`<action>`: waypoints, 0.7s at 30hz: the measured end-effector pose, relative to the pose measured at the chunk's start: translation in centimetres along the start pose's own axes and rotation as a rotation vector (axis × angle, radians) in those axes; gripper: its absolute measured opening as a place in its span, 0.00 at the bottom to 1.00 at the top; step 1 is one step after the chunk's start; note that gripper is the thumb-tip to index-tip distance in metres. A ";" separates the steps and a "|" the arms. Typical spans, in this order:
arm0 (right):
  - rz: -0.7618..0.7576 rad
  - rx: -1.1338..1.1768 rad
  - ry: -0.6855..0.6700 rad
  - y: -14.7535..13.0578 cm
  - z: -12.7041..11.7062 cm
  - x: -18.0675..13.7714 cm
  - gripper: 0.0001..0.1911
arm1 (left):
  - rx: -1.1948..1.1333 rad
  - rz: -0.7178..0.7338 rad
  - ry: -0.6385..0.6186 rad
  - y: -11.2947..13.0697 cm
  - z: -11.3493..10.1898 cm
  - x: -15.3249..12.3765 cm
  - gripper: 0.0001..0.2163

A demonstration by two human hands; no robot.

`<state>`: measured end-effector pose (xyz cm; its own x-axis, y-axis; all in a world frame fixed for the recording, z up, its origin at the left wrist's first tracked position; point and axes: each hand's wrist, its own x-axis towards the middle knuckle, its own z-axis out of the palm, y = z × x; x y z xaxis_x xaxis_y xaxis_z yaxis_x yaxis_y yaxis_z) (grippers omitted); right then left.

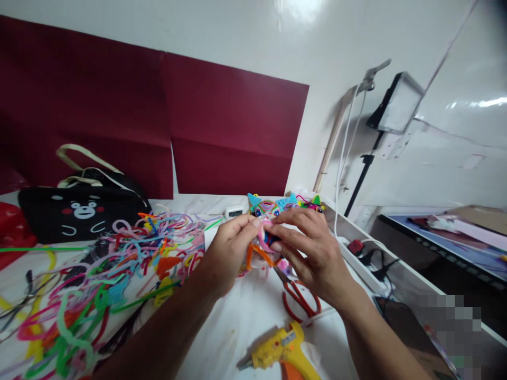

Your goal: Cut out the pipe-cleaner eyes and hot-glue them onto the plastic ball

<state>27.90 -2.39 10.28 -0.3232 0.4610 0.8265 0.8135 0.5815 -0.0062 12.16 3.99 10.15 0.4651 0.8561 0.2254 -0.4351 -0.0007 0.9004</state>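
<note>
Both hands meet over the middle of the table around a small craft piece made of pipe cleaners, with a pink loop on top and an orange strand below. My left hand pinches its left side between thumb and fingers. On the other side, my right hand grips the pink part with thumb and fingertips. Much of the piece is hidden by the fingers. Behind it stands a colourful fuzzy figure with light blue ears. Red-handled scissors lie just below the right hand, and a yellow glue gun lies nearer me.
A tangled heap of coloured pipe cleaners covers the left of the table. Behind it sits a black bag. At right are a white power strip, a phone and a lamp on a stand. Glasses lie far left.
</note>
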 end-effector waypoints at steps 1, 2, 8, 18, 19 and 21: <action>0.003 0.001 -0.002 0.0 0.0 0.0 0.12 | -0.006 -0.009 0.002 0.1 0.0 0.0 0.08; 0.006 0.002 -0.001 0.0 0.0 0.0 0.11 | -0.013 -0.018 0.000 0.3 0.1 -0.1 0.08; 0.008 0.007 0.001 0.0 0.1 -0.1 0.12 | -0.034 -0.050 -0.008 0.7 0.1 -0.3 0.05; 0.012 0.021 -0.004 0.3 0.1 -0.6 0.11 | 0.058 -0.059 -0.028 0.4 0.2 -0.4 0.06; 0.012 0.022 -0.005 0.3 0.1 -0.7 0.11 | 0.057 -0.063 -0.032 0.3 0.2 -0.4 0.06; 0.012 0.024 -0.006 0.3 0.0 -0.8 0.11 | 0.044 -0.071 -0.043 0.2 0.2 -0.3 0.06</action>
